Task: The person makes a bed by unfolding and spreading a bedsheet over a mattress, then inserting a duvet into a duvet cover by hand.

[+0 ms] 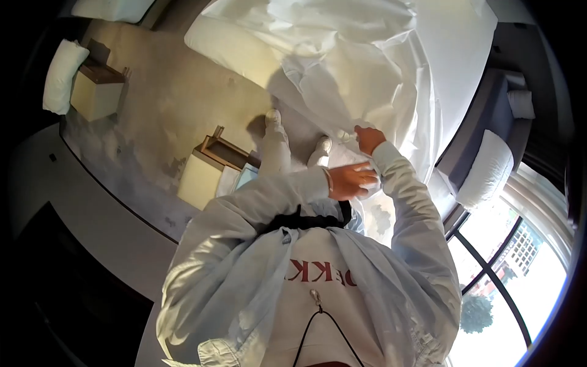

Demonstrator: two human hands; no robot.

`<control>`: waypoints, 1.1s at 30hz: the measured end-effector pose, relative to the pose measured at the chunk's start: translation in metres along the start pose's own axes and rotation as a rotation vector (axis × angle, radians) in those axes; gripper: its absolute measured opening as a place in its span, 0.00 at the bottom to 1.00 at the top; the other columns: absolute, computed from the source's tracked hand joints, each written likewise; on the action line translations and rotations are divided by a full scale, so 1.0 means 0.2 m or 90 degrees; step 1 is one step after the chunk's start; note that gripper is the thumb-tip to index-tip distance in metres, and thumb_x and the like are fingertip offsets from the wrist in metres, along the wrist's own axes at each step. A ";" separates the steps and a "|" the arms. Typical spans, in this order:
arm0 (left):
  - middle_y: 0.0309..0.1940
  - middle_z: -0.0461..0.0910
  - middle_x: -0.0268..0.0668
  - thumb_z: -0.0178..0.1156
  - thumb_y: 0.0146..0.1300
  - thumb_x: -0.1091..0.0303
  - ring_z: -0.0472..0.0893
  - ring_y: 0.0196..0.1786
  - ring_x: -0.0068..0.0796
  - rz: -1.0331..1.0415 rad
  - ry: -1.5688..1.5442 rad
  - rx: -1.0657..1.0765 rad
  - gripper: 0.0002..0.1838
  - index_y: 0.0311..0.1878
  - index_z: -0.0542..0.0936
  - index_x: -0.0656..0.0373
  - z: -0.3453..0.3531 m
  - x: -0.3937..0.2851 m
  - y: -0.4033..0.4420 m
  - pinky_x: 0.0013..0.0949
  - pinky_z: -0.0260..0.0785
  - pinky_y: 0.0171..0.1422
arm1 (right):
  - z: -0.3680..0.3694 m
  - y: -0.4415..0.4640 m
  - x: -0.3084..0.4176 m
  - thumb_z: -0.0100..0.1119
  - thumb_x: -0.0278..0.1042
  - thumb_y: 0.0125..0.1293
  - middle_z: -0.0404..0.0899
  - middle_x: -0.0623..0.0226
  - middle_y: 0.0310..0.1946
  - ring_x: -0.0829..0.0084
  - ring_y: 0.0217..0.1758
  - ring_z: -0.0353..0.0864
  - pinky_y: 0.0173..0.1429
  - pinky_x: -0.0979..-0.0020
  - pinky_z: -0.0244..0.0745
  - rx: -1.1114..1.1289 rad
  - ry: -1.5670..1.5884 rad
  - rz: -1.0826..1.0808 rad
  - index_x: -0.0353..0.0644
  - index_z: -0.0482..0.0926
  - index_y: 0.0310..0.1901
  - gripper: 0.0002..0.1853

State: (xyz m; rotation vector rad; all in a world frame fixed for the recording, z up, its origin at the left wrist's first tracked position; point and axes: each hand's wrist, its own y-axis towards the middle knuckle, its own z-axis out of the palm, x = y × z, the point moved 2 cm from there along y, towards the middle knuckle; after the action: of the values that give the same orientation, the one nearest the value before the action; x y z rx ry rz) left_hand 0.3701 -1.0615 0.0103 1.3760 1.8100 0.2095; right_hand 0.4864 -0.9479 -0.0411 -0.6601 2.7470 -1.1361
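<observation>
A large white bed sheet [391, 79] lies rumpled over the bed and hangs down its near side toward me. My right hand [370, 140] is closed on a bunched edge of it, with a small tuft of cloth standing out past the fingers. Lower and closer to my body, my left hand [350, 182] curls its fingers over a white fold of the same sheet. The fingertips are partly lost against the cloth. Under the sheet, the pale mattress [229, 52] shows at the left corner of the bed.
Left of my legs stands a small cream and wood cabinet [205, 177] with light folded items beside it. Another cabinet [98, 92] farther left has a white pillow [64, 76] against it. On the right, a grey sofa [471, 134] carries a white pillow [489, 171] near the window [495, 275].
</observation>
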 end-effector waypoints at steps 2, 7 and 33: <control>0.50 0.69 0.42 0.54 0.47 0.72 0.63 0.60 0.39 -0.125 -0.194 -0.056 0.08 0.33 0.76 0.57 -0.16 0.20 -0.19 0.44 0.54 0.61 | -0.09 0.04 -0.01 0.46 0.26 0.52 0.77 0.51 0.36 0.59 0.40 0.76 0.47 0.65 0.70 -0.181 0.107 -0.082 0.40 0.69 0.50 0.20; 0.61 0.52 0.36 0.55 0.51 0.44 0.62 0.59 0.32 -0.886 -0.749 -0.444 0.38 0.62 0.54 0.48 -0.36 0.75 -0.59 0.52 0.53 0.59 | -0.41 -0.47 -0.03 0.38 0.23 0.48 0.74 0.69 0.37 0.79 0.37 0.70 0.41 0.78 0.66 -0.263 0.804 -0.062 0.31 0.69 0.51 0.25; 0.33 0.73 0.29 0.62 0.54 0.61 0.73 0.31 0.19 -0.581 -0.462 -0.925 0.17 0.44 0.71 0.57 -1.35 1.03 -0.72 0.23 0.65 0.27 | -0.43 -0.80 0.13 0.41 0.23 0.45 0.63 0.77 0.19 0.85 0.23 0.58 0.25 0.80 0.54 -0.360 0.806 -0.032 0.35 0.72 0.29 0.10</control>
State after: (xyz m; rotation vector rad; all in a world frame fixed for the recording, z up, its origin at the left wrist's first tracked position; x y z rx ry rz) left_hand 0.0697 -0.8487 -0.0048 -0.4020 0.9765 0.3498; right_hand 0.4984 -1.0040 0.1332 0.0891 4.2135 -0.9282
